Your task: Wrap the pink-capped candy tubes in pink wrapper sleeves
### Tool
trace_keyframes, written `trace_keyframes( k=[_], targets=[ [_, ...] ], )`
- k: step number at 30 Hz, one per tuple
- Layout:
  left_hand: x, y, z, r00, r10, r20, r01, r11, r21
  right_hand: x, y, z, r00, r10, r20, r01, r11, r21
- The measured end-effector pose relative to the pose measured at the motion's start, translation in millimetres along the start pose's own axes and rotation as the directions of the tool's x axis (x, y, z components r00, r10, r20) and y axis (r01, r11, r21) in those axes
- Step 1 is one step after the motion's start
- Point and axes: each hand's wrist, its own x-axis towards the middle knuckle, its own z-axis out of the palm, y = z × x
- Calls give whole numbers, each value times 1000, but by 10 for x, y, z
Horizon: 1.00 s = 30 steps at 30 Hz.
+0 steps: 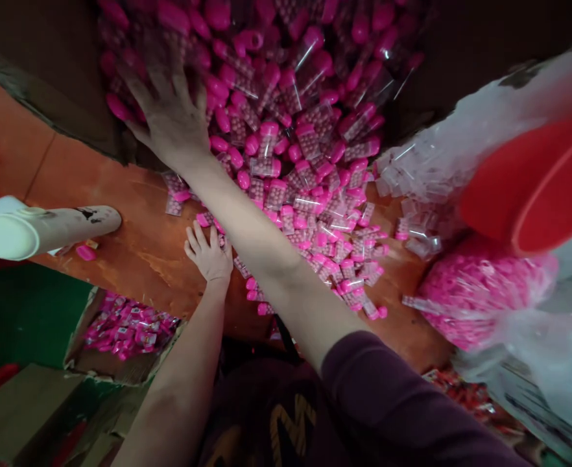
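Many small clear candy bottles with bright pink caps and small round pink candies inside lie heaped on an orange tabletop. The pile spills out of a dark cardboard box at the top. My right hand, its arm crossing over the left one, reaches to the box's left side; the fingers are spread over the bottles there. Lower down, my left hand rests on the tabletop at the pile's left edge, fingers apart. A bottle or two touch or lie right beside its fingertips and thumb.
A white cylinder lies at the left. Below it, an open carton holds pink packed items. On the right are a red tub, a clear bag of pink pieces and loose clear empty bottles.
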Motion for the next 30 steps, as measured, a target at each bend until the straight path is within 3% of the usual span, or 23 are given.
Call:
trace_keyframes(
  k=[2, 4, 6, 10, 12, 16, 18, 19, 21, 23, 27, 30],
  targets=[
    [-1, -3, 7, 1000, 2, -2, -2, 1000, 4, 78, 55, 98, 1000, -11, 16, 11, 1000, -9],
    [-3, -11, 22, 1000, 6, -19, -6, 1000, 3, -48, 220, 157, 999, -52, 6, 52, 999, -2],
    [-7, -25, 44, 999, 9, -49, -9, 1000, 2, -286, 439, 160, 999, -49, 5, 48, 999, 18],
    [-19, -69, 91, 996, 40, -85, -39, 999, 18, -810, 780, 78, 990, 95, 104, -96, 995, 2],
    [-24, -88, 106, 994, 57, -91, -54, 998, 36, -1070, 836, 44, 984, 130, 121, -129, 992, -14],
    [-30, -97, 104, 994, 56, -94, -51, 997, 56, -1626, 909, -55, 989, 85, 123, -90, 995, 40],
    [-34, -92, 92, 994, 57, -90, -53, 997, 50, -1880, 1069, -147, 989, 136, 52, -140, 987, 79],
    [-36, -88, 84, 994, 58, -87, -54, 998, 44, -1986, 1190, -199, 976, 218, -18, -216, 973, 87],
    [-41, -81, 70, 995, 53, -82, -52, 998, 24, -2144, 1485, -299, 894, 413, -174, -403, 911, 91],
    [-46, -74, 59, 996, 45, -78, -45, 999, 5, -2237, 1782, -367, 820, 515, -249, -515, 854, 72],
    [-52, -64, 50, 997, 41, -67, -42, 999, -7, -2321, 2142, -339, 852, 479, -211, -488, 873, 12],
    [-53, -61, 58, 997, 37, -71, -38, 999, 0, -2385, 2208, -223, 856, 433, -282, -418, 901, 115]
  ],
)
